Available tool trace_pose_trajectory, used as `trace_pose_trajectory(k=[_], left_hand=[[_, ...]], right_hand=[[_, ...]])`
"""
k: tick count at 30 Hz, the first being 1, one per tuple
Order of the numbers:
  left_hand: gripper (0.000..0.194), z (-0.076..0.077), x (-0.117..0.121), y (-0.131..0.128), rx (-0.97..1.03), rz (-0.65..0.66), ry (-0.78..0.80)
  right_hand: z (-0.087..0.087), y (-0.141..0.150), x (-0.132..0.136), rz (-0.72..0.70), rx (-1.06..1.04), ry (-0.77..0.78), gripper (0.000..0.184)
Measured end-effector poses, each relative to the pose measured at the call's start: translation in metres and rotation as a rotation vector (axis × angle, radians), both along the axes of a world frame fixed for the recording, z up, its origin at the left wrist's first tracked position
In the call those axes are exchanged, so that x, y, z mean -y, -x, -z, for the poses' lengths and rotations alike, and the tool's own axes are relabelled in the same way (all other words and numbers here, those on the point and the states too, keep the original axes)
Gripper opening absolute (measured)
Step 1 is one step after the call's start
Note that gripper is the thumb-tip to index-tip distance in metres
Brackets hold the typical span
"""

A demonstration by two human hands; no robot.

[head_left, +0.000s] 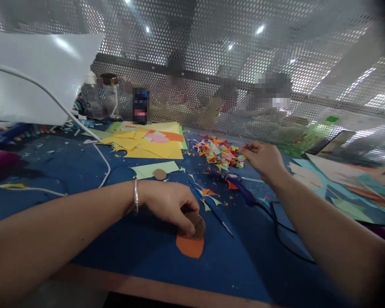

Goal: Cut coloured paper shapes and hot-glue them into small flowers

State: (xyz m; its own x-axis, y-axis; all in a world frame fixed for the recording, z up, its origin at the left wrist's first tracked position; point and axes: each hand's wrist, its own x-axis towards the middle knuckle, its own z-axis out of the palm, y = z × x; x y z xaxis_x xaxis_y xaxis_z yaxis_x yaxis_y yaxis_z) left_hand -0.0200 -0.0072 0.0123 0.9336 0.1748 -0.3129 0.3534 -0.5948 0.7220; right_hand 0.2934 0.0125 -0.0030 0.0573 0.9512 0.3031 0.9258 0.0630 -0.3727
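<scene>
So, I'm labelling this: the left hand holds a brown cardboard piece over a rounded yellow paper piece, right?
The rounded paper piece is orange, not yellow, in the head view; the left hand holds the brown cardboard piece over it.

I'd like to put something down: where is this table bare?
Near right, between the nearest orange paper, the right forearm and the blue table's front edge; also left of that paper, this side of the left forearm. It's crowded around the scrap pile by the right hand, and where the yellow sheets lie.

Brown piece [199, 226] in the left grip [171, 203], over orange paper [190, 249].
</scene>
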Motion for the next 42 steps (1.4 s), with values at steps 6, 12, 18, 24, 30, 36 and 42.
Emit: trace_pose_trajectory(k=[6,12,18,24,30,36,42], left_hand=[[0.016,-0.009,0.001,0.0,-0.07,-0.032,-0.158],[0.017,-0.01,0.002,0.0,-0.057,-0.037,-0.175],[0.016,-0.002,-0.002,0.002,-0.016,-0.033,-0.142],[0.017,0.0,-0.005,0.002,0.015,-0.034,-0.108],[0.017,-0.006,-0.003,0.002,-0.041,-0.036,-0.139],[0.016,0.0,-0.006,0.003,-0.004,-0.062,-0.121],[0.019,0.006,-0.009,0.004,-0.036,-0.105,-0.036]], right_hand=[[0.007,0.037,0.072,-0.125,-0.036,0.202,0.026],[0.008,0.067,0.095,-0.209,0.149,0.282,0.024],[0.007,0.089,0.067,-0.291,0.158,0.295,0.019],[0.011,0.095,0.055,-0.351,0.13,0.328,0.014],[0.005,0.082,0.067,-0.316,0.123,0.322,0.024],[-0.002,0.065,0.077,-0.249,0.09,0.32,0.023],[-0.01,0.03,0.028,0.063,0.126,0.078,0.023]])
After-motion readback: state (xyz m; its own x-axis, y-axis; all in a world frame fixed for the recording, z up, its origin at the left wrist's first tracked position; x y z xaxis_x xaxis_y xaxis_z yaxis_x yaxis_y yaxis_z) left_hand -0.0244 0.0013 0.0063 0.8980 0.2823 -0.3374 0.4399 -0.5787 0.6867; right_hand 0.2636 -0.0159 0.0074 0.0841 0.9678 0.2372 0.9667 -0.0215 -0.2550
